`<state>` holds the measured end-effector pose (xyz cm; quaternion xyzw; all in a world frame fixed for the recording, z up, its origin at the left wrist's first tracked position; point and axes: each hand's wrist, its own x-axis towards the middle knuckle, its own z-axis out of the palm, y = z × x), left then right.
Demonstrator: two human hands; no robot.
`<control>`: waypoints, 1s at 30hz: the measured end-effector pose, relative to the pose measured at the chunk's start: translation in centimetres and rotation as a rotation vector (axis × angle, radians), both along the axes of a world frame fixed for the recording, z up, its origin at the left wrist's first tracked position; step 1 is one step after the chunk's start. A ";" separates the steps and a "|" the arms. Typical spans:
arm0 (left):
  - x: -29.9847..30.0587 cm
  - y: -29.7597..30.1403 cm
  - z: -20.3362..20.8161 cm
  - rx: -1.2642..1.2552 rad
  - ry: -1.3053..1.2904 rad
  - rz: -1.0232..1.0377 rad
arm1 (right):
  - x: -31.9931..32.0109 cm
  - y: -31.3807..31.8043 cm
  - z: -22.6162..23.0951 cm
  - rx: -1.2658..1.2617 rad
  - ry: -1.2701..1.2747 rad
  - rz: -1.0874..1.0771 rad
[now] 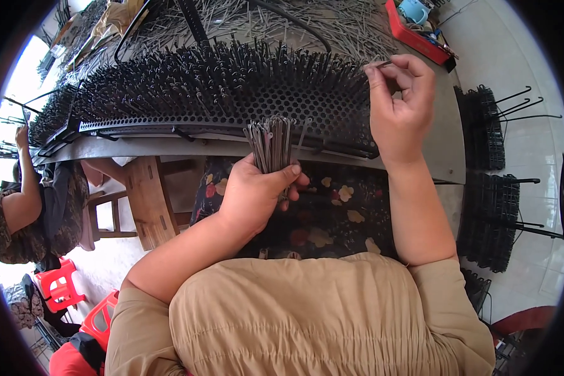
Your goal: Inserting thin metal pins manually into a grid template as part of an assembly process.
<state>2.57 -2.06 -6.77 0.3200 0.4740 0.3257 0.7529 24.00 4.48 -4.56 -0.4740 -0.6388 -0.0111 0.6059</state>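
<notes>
A bundle of thin dark metal rods (271,143) stands upright in my left hand (252,189), whose fingers wrap round its lower end. Small bent tips show at the top of the bundle. My right hand (402,103) is raised over the right end of a black perforated rack (294,113), thumb and forefinger pinched on one thin metal rod (382,64). Many upright hooked metal rods (188,81) fill the rack's holes along the back and left. Toward the right front, many holes show bare.
Loose metal strips (332,25) cover the table behind the rack. A red tray (417,37) holding a light blue cup (413,10) sits at the far right. Black hooked bundles (492,219) hang beyond the right edge. A wooden stool (150,207) and another person (37,207) are at left.
</notes>
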 end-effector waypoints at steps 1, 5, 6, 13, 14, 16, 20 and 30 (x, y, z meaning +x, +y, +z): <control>0.0 0.0 0.0 0.013 0.014 -0.006 | 0.0 -0.1 -0.3 -0.002 -0.002 0.003; -0.1 0.0 -0.1 0.023 0.026 -0.018 | 0.3 -0.1 -0.3 -0.013 -0.241 -0.081; -0.1 0.0 -0.1 0.022 0.025 -0.014 | 0.4 0.0 0.0 0.054 -0.448 -0.146; -0.9 0.0 -0.3 -0.041 -0.239 -0.045 | -2.2 -3.4 0.1 -0.276 -0.120 0.082; -0.9 0.1 -0.4 -0.072 -0.352 -0.093 | -2.8 -4.4 0.8 -0.543 0.251 0.392; -0.9 0.1 0.2 -0.115 -0.385 -0.138 | -2.4 -4.9 1.0 -0.878 0.507 0.725; -0.6 0.2 0.2 -0.167 -0.370 -0.159 | -1.1 -4.3 2.1 -0.872 0.646 0.592; 0.2 -0.1 0.6 -0.130 -0.150 -0.097 | 1.7 -0.1 -0.2 0.019 -0.045 0.007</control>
